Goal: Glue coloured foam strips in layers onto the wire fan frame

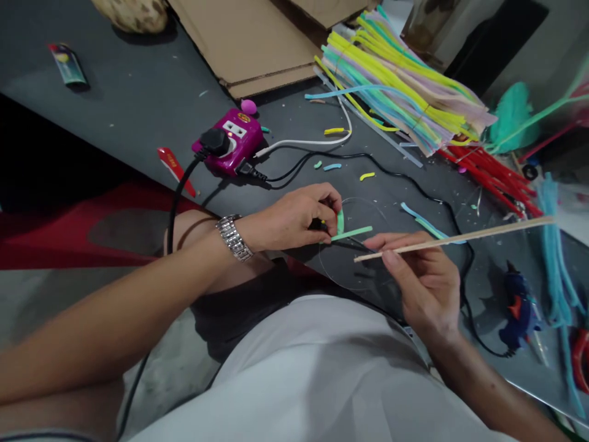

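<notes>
My left hand [301, 218], with a metal watch on its wrist, pinches a light green pipe cleaner [354, 233]. That piece is bent, one part standing up by the fingertips and the other pointing right. Between thumb and fingers of my right hand [426, 279] is a thin wooden stick [488, 232], slanting up to the right. Its near end comes close to the green piece without visibly touching it. A faint thin clear loop [323, 268] shows around and below the hands; I cannot tell what it is. Blue and green pipe cleaners [426, 224] lie just behind my right hand.
A blue glue gun [519, 307] lies at the right, its black cable crossing the table. A purple power socket [234, 138] stands left of centre. Bundled colourful pipe cleaners [396, 80] and cardboard [257, 43] are at the back. Short cut bits [332, 167] lie ahead.
</notes>
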`<state>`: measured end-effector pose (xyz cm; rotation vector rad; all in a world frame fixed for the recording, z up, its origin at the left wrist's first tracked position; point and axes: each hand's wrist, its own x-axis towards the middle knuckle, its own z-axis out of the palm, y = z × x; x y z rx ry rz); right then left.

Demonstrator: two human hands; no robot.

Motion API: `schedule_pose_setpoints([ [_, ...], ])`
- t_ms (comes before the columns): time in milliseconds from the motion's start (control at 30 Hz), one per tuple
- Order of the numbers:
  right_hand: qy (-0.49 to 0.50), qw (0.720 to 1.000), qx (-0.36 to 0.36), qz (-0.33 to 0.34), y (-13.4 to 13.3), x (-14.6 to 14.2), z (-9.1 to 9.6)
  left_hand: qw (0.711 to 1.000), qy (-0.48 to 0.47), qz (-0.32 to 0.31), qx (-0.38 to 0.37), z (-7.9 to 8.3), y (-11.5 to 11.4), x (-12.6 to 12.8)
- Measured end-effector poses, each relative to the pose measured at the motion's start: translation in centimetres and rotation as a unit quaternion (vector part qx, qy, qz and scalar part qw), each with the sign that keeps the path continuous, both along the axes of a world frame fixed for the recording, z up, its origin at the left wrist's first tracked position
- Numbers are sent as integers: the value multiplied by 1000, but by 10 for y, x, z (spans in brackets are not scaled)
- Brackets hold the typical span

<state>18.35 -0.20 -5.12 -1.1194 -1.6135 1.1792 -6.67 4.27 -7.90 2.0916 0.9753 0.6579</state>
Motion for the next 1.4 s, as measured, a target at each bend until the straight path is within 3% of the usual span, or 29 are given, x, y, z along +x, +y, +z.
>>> schedule_pose_setpoints([
  [100,5,997,72,14,-2,-14,-4,1000,8,29,0,0,-1,1],
  [267,-86,970,223,52,5,-31,-25,997,74,32,-19,5,8,8],
  [433,-139,946,289,56,9,-31,-34,993,107,39,-28,8,17,13],
  [767,-169,942,283,69,7,-30,-35,995,83,40,-27,5,14,10],
  [1033,-228,918,307,101,9,-29,-33,995,83,38,-30,8,12,11],
  [1233,-180,939,281,82,7,-28,-36,996,76,43,-31,6,11,11],
  [1400,-197,937,278,79,6,-26,-40,997,66,41,-17,5,11,10],
])
